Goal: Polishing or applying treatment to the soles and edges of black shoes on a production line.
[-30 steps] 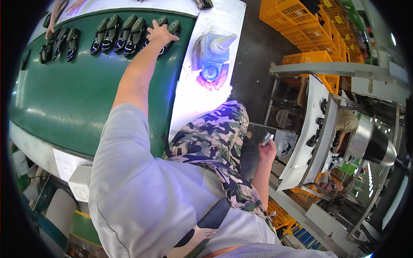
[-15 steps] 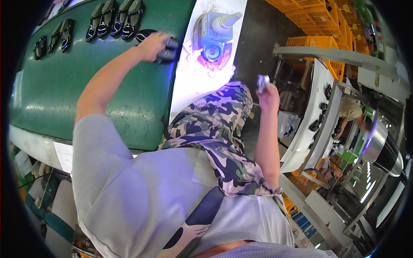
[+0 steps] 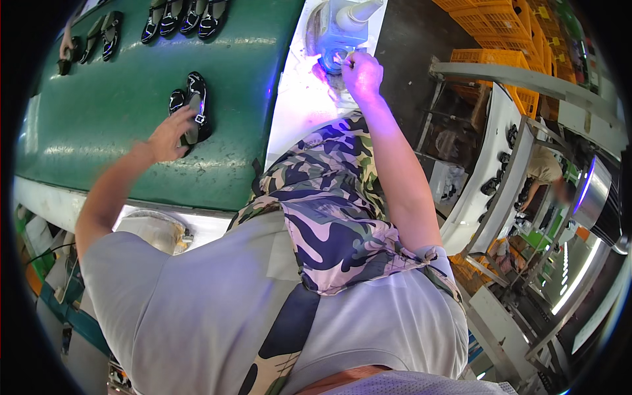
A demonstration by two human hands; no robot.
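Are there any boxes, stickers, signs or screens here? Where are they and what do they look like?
Orange crates: stacked at the top right, slatted plastic, box-shaped.
Yellow tags: small patches on the crate fronts, too small to make out.
Signs and screens: none that I can see.
Left hand: rests on black shoes on the green belt, no sticker showing.

L hand is flat, fingers spread, arm stretched out & up. R hand is curled in a fist, arm reaching far up.
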